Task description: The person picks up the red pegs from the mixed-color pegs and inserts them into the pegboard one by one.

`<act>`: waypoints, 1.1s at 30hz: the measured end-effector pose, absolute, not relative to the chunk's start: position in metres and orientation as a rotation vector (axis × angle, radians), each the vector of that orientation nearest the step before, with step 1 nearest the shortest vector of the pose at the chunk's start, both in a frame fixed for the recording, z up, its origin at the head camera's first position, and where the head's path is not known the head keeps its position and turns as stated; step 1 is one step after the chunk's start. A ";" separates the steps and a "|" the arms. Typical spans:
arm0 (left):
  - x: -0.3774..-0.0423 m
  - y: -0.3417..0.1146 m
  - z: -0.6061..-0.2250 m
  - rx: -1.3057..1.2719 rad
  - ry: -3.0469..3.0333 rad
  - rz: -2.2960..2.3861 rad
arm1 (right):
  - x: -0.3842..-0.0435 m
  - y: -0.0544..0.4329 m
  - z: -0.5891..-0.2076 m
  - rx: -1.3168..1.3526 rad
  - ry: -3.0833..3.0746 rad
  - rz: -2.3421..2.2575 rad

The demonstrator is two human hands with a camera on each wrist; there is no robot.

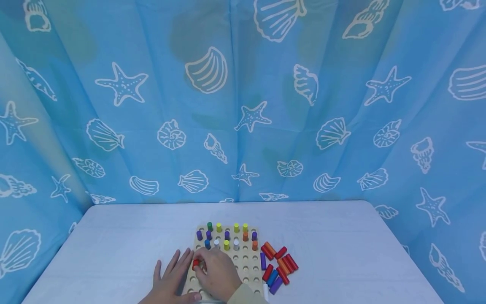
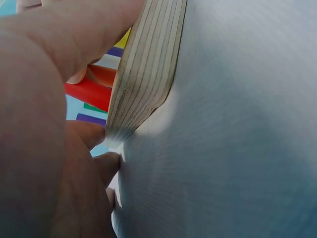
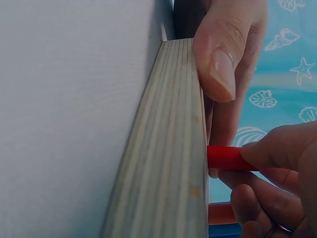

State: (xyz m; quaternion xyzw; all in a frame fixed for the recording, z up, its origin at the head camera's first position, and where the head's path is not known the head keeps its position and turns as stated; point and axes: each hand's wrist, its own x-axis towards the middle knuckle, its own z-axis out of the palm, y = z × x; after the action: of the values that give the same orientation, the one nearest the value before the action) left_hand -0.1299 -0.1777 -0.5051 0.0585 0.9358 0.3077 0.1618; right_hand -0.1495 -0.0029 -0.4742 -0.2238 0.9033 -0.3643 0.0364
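Observation:
A wooden pegboard (image 1: 249,273) lies on the table, its layered edge (image 2: 148,64) close up in the left wrist view. My right hand (image 1: 222,272) pinches a red peg (image 3: 225,157) between thumb and fingers. That peg stands upright at the board's left side, its lower end against the board's face; how deep it sits in a hole is hidden. With fingers extended, my left hand (image 1: 171,278) rests along the board's left edge, thumb at the near corner. Farther back, green (image 1: 209,226), yellow (image 1: 219,228), purple (image 1: 199,235), blue, white and orange pegs stand in the rows.
Right of the board lies a loose pile of pegs, among them red (image 1: 281,252), orange (image 1: 282,266), blue (image 1: 272,278) and purple (image 1: 276,286). A white peg (image 1: 266,292) lies against the board's right edge. A blue shell-print curtain (image 1: 243,139) hangs behind the white table (image 1: 334,236).

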 end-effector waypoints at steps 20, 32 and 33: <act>-0.127 -0.178 -0.503 0.194 2.676 0.917 | -0.148 -0.003 -0.472 -0.723 2.804 -1.089; -0.127 -0.178 -0.503 0.208 2.667 0.887 | -0.137 0.012 -0.452 -0.708 2.844 -1.144; -0.128 -0.179 -0.503 0.219 2.665 0.895 | -0.137 0.014 -0.451 -0.716 2.849 -1.146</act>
State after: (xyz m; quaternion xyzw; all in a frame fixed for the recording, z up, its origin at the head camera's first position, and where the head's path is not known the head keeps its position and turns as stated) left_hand -0.1276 -0.1788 -0.5030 0.0765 0.9330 0.3133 0.1600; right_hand -0.1369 0.0136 -0.4508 -0.2270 0.9035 -0.3634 -0.0060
